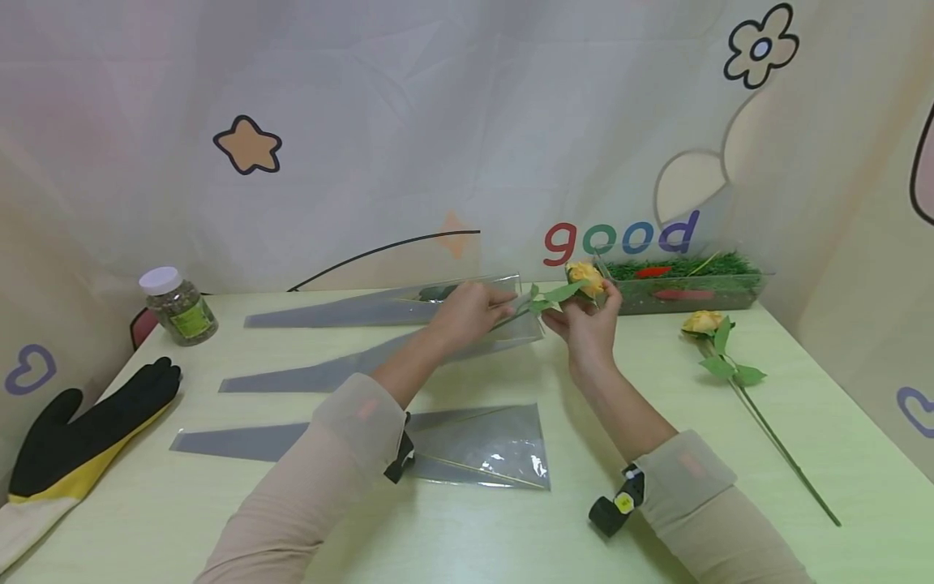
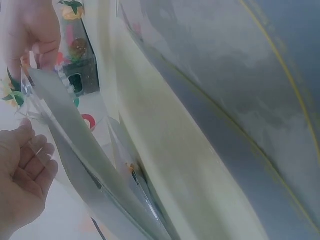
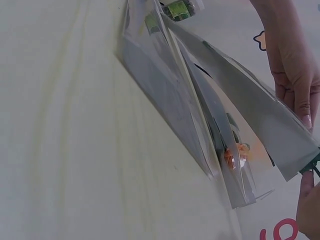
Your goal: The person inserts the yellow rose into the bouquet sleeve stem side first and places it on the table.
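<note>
Head view. The middle sleeve (image 1: pixel 343 369), a tapering clear-and-grey wrapper, serves as reference; its long axis runs left to right, the wide mouth at the right. The left hand (image 1: pixel 467 316) pinches the sleeve close to that mouth. The right hand (image 1: pixel 591 328), beyond the mouth to the right, closes its fingers about the head of the yellow rose (image 1: pixel 585 280). The rose lies between the hands, bloom at the right, stem pointing leftward and roughly along the sleeve's axis at the mouth; the right hand is nearer the bloom, the left nearer the stem. How far the stem enters cannot be told. Beyond the middle sleeve lies the rear sleeve (image 1: pixel 328 314); nearer the person, the front sleeve (image 1: pixel 485 438). Right of it on the worktop (image 1: pixel 657 519) are the grass box (image 1: pixel 700 304) and the second rose (image 1: pixel 720 369); left of it, the jar (image 1: pixel 186 312) and the glove (image 1: pixel 95 438).

Left wrist view. The middle sleeve slants with its mouth raised between the hands; the left hand's fingers are curled at its clear film, the right hand's bent beside the bloom.

Right wrist view. The left hand grips the upper edge of the middle sleeve. A right fingertip meets green leaf at the mouth. Beside this sleeve, an orange bloom (image 3: pixel 237 155) shows within the rear sleeve.
</note>
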`<state>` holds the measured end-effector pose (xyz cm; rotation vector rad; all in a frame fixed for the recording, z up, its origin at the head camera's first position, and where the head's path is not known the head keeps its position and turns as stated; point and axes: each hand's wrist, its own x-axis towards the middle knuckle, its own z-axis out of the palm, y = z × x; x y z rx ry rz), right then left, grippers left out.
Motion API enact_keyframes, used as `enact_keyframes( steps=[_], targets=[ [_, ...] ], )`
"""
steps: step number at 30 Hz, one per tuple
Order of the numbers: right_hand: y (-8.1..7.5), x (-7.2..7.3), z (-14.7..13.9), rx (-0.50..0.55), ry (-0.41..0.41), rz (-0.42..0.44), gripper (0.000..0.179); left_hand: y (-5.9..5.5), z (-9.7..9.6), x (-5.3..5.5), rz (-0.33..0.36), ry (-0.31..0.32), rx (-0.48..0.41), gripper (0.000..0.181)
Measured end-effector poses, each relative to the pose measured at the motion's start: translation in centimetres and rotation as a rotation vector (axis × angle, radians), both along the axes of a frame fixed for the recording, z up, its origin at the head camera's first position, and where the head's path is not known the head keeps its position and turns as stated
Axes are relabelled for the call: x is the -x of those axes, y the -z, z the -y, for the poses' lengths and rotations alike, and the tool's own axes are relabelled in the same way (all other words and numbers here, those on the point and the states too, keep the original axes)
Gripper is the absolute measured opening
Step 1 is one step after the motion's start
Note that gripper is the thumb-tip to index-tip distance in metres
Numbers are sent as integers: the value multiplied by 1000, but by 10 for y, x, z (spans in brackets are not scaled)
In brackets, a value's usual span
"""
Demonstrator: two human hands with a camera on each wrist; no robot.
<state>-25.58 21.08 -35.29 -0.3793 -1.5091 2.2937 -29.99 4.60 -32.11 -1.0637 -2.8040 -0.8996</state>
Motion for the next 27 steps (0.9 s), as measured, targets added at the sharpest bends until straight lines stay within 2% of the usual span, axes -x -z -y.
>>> enact_keyframes(
  steps=[7,19,27],
  targets=[
    [-1,0,-5,28,-7,20,46,0,3,0,-14,7,-9,31],
    [-1,2,-9,76,31,5,39,-1,4,0,12,7,-13,33],
    [-2,1,-8,146,-3,-9,27,-2,4,-1,13,20,-15,33]
  ],
)
